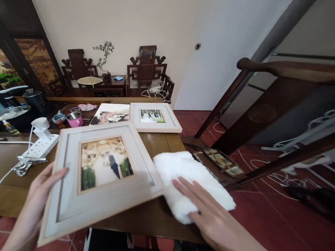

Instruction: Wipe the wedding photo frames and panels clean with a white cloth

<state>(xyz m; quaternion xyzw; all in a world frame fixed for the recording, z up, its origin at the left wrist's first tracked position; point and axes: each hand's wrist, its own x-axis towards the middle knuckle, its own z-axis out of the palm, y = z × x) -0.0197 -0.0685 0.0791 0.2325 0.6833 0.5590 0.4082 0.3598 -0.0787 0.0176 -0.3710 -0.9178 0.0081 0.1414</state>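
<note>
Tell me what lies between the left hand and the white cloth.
In the head view, the picture frame lies between the left hand, which grips it, and the white cloth.

And it's pale grey-white across the picture frame (103, 207) in the left hand (42, 183), edged in light wood tone! Inside it, the photo (103, 163) glows golden tan, green at left and right, with a white dress beside a dark navy suit. Under the right hand (207, 210), the cloth (186, 165) is plain, bright white! Between the hands, the worktop (170, 143) runs warm brown. Just beyond the left hand, a white power strip (42, 146); farther on, a vivid pink mug (75, 121)! Ahead, between the hands, a second frame (170, 120): white mount, pale wood edge, green-and-white picture (152, 116). Right of the right hand, a dark red-brown chair (288, 94), a round emblem (262, 113) patterning its back, and deep red floor tiles (282, 219) with paler lines.
</note>
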